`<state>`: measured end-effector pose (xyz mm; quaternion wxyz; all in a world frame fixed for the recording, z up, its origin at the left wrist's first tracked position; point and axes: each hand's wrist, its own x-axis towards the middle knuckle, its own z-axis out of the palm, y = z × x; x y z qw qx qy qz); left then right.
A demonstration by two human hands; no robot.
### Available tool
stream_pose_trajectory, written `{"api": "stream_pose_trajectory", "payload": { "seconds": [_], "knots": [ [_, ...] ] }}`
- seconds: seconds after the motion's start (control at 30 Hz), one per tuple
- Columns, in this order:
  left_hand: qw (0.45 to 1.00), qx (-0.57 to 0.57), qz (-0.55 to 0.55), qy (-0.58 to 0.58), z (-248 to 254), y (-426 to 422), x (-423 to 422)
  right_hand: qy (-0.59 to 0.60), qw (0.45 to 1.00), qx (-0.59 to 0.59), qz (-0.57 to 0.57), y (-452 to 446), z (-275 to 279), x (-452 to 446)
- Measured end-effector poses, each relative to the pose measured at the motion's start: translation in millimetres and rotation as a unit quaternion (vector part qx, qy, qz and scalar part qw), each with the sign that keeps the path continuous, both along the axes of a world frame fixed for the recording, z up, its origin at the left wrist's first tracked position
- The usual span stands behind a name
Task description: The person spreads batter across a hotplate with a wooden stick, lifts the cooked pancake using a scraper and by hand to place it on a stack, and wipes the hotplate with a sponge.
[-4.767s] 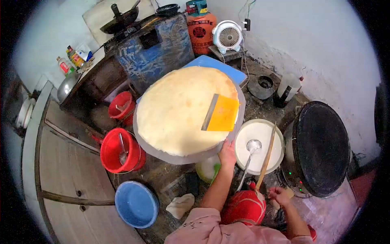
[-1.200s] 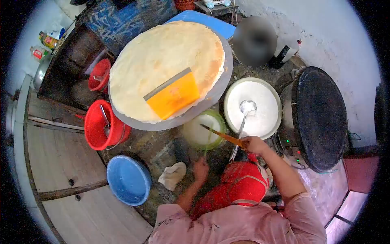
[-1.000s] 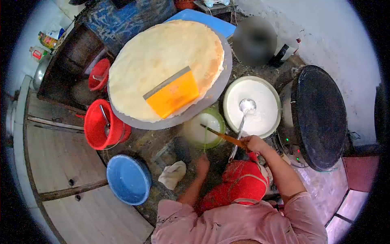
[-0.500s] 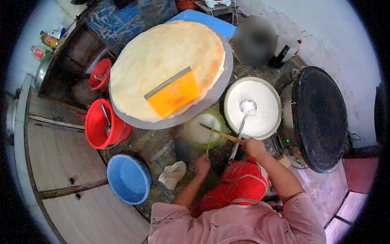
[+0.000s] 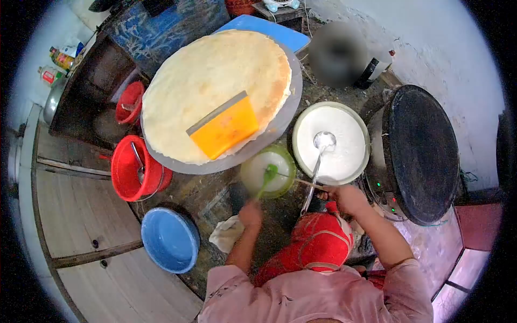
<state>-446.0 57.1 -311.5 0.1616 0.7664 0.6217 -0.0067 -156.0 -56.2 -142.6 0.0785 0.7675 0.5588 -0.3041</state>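
Note:
My left hand (image 5: 250,214) is closed on the handle of a green brush (image 5: 270,171), whose head is over the pale liquid in a green bowl (image 5: 291,180). In my right hand (image 5: 347,199) is a thin wooden spreader (image 5: 313,185), pointing left toward the same bowl. Just behind my right hand, a metal ladle (image 5: 318,167) rests in a tub of white batter (image 5: 347,126). A large round flatbread (image 5: 215,81) lies on a grey round board (image 5: 277,129), with an orange scraper (image 5: 225,129) on top of it.
At the right stands a round black griddle (image 5: 423,156). On the left are a red bucket (image 5: 123,172) with a ladle, a smaller red bucket (image 5: 124,102) and a blue basin (image 5: 169,239). A white cloth (image 5: 225,234) lies beside my left hand.
The scraper has turned on the flatbread since the earliest frame, and both hands have come to the green bowl. Most recently, the green brush head has come into view and the spreader has shifted right.

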Motion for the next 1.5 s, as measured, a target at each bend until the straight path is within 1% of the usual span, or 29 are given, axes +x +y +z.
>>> {"api": "stream_pose_trajectory", "payload": {
  "seconds": [0.07, 0.1, 0.17, 0.23, 0.4, 0.47, 0.53, 0.67, 0.7, 0.73, 0.77, 0.8, 0.83, 0.87, 0.9, 0.93, 0.97, 1.0, 1.07, 1.1, 1.13, 1.2, 1.23, 1.3, 1.33, 1.37, 1.4, 1.47, 1.5],
  "knots": [
    [0.998, 0.038, 0.002, -0.044, 10, -8, -6, -0.044, 0.998, 0.034, -0.019, 9, -31, 2],
    [0.993, 0.075, 0.002, -0.085, 11, -14, -12, -0.027, 0.997, 0.071, -0.016, 16, -15, -5],
    [0.986, 0.037, 0.019, -0.164, -75, -36, -43, -0.072, 0.993, 0.096, 0.019, 18, -33, -5],
    [0.967, -0.068, 0.005, -0.247, 26, -38, -12, -0.138, 0.982, 0.107, 0.075, 23, -59, -8],
    [0.969, -0.12, -0.012, -0.215, -20, -23, 5, -0.128, 0.977, 0.143, 0.097, 16, 4, -13],
    [0.982, -0.16, 0.07, -0.076, -36, -8, 12, -0.138, 0.976, 0.128, 0.108, -4, 18, -5],
    [0.953, -0.047, 0.028, -0.299, -182, -6, -30, -0.156, 0.967, 0.178, 0.093, -32, 31, 5],
    [0.949, -0.093, -0.03, -0.301, -127, -13, -6, -0.086, 0.981, 0.174, -0.026, -80, 37, 25],
    [0.985, 0.068, -0.102, -0.121, -74, -20, 14, -0.079, 0.986, 0.139, -0.046, -90, 42, 27],
    [0.957, 0.23, -0.165, 0.064, -21, -27, 36, -0.072, 0.99, 0.105, -0.065, -99, 47, 29],
    [0.95, 0.23, -0.211, 0.003, 7, -34, 52, -0.041, 0.983, 0.15, -0.099, -107, 54, 28],
    [0.948, 0.231, -0.221, 0.0, -15, -39, 67, -0.043, 0.982, 0.15, -0.109, -117, 55, 26],
    [0.964, 0.025, -0.212, -0.161, -51, -41, 85, 0.019, 0.964, 0.19, -0.185, -129, 56, 24],
    [0.914, -0.183, -0.189, -0.308, -70, -41, 97, 0.079, 0.935, 0.231, -0.258, -140, 57, 22],
    [0.913, -0.184, -0.199, -0.307, -49, -38, 108, 0.109, 0.912, 0.285, -0.272, -151, 63, 19],
    [0.813, -0.441, -0.084, -0.371, -29, -31, 123, 0.106, 0.909, 0.289, -0.281, -165, 66, 17],
    [0.638, -0.659, 0.04, -0.396, -9, -24, 140, 0.116, 0.9, 0.28, -0.313, -180, 68, 18],
    [0.639, -0.661, 0.031, -0.392, -5, -19, 153, 0.125, 0.891, 0.27, -0.344, -192, 72, 18],
    [0.494, -0.687, 0.211, -0.49, 3, -10, 173, 0.111, 0.89, 0.265, -0.354, -216, 84, 16],
    [0.519, -0.686, 0.219, -0.462, 17, 0, 183, 0.129, 0.874, 0.276, -0.38, -229, 83, 15],
    [0.476, -0.728, 0.182, -0.458, 16, 18, 187, 0.146, 0.856, 0.288, -0.403, -239, 85, 16],
    [0.621, -0.607, 0.167, -0.467, 40, 31, 212, 0.149, 0.834, 0.284, -0.448, -248, 91, 15],
    [0.624, -0.609, 0.163, -0.461, 40, 31, 224, 0.146, 0.819, 0.314, -0.458, -252, 89, 13],
    [0.795, -0.477, 0.012, -0.374, 35, 26, 245, 0.145, 0.801, 0.344, -0.468, -262, 78, 15],
    [0.797, -0.476, 0.008, -0.371, 32, 18, 244, 0.132, 0.794, 0.362, -0.47, -265, 67, 16],
    [0.903, -0.291, -0.193, -0.25, 28, 6, 238, 0.12, 0.786, 0.381, -0.473, -268, 60, 18],
    [0.918, -0.076, -0.376, -0.104, 26, -2, 233, 0.123, 0.782, 0.384, -0.475, -270, 61, 21],
    [0.935, -0.141, -0.324, 0.037, 114, -19, 207, 0.05, 0.818, 0.405, -0.405, -271, 66, 23],
    [0.939, -0.12, -0.321, 0.038, 115, -2, 190, 0.071, 0.828, 0.341, -0.44, -277, 70, 25]
  ]
}}
